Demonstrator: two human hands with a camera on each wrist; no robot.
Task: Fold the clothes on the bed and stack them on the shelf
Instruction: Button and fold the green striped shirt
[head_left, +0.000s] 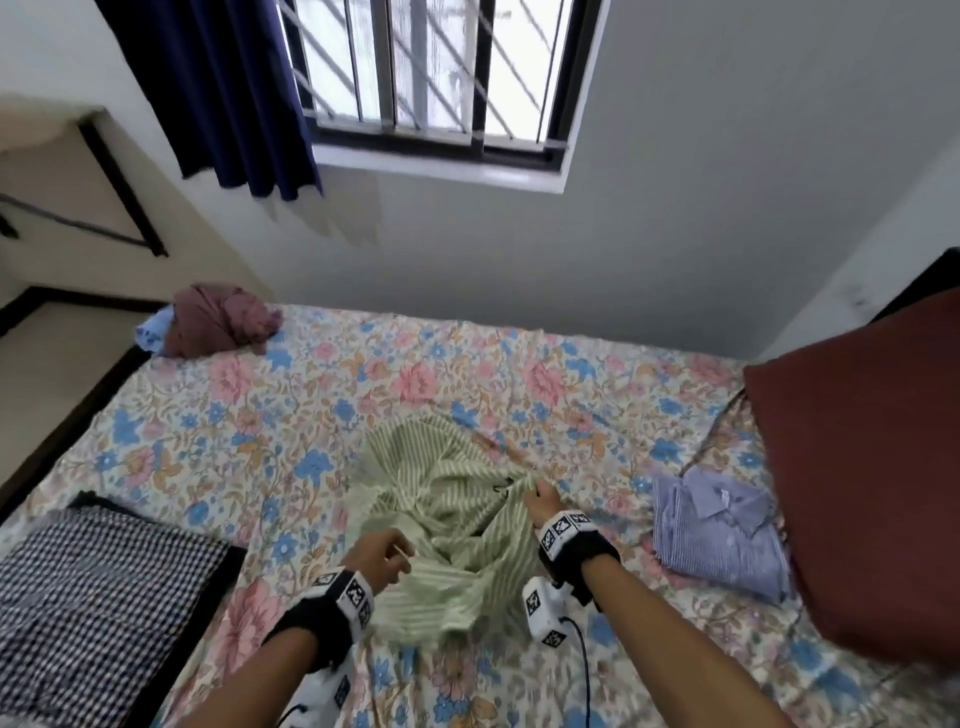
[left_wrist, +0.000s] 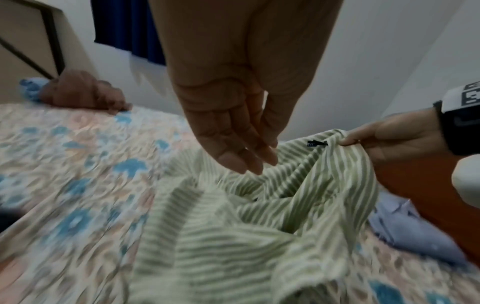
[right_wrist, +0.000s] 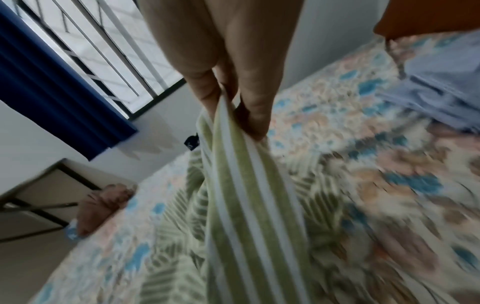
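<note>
The right hand (head_left: 540, 501) pinches the far right edge of the green striped shirt (head_left: 447, 535), lifting it; the rest lies crumpled on the bed (head_left: 311, 405) below and to the left. The left hand (left_wrist: 233, 131) hovers over its near edge with fingers relaxed, holding nothing.

Right hand (head_left: 540, 499) pinching green striped shirt (head_left: 447, 530) mid-bed; left hand (head_left: 376, 561) at its six o'clock edge, fingers curled. Folded lilac shirt (head_left: 717, 530) at three o'clock, maroon heap (head_left: 218, 322) at ten.
</note>
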